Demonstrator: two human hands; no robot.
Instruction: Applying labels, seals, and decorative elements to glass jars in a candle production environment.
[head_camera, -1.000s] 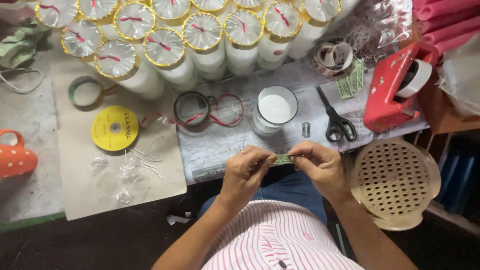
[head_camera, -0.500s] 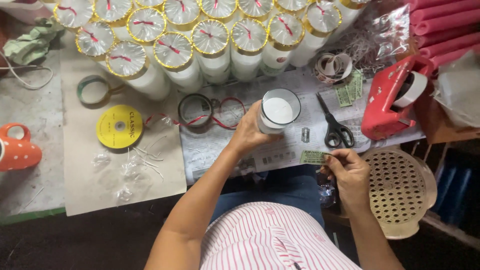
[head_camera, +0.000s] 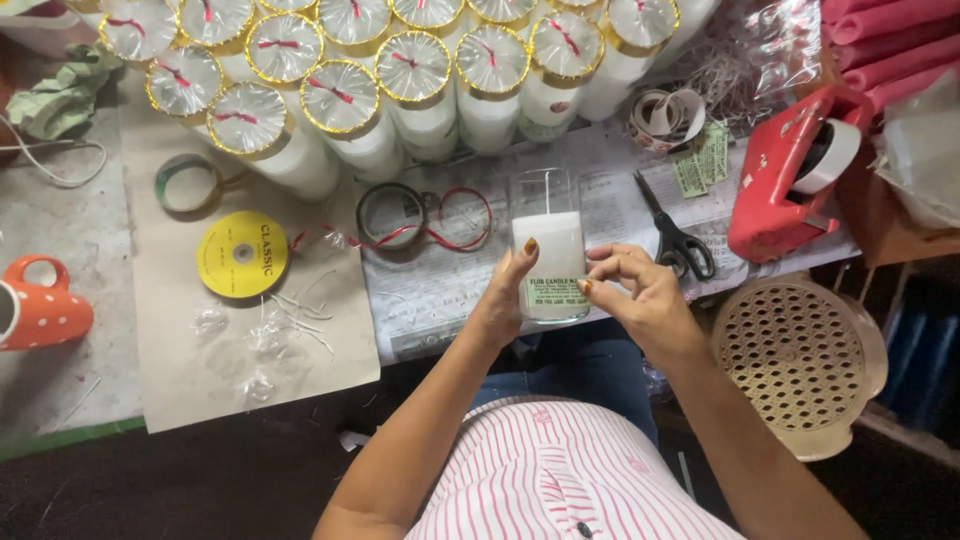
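Left hand (head_camera: 500, 305) grips the glass candle (head_camera: 548, 245); right hand (head_camera: 640, 295) pinches its green label (head_camera: 553, 292) between them

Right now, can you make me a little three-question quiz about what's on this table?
1. True or false: the left hand holds the glass candle jar.
2. What is the right hand pressing on the jar: A) a green label, B) a ribbon, C) a lid?
3. Which tool lies just right of the jar?

Key:
1. True.
2. A.
3. The black scissors, beside the red tape dispenser.
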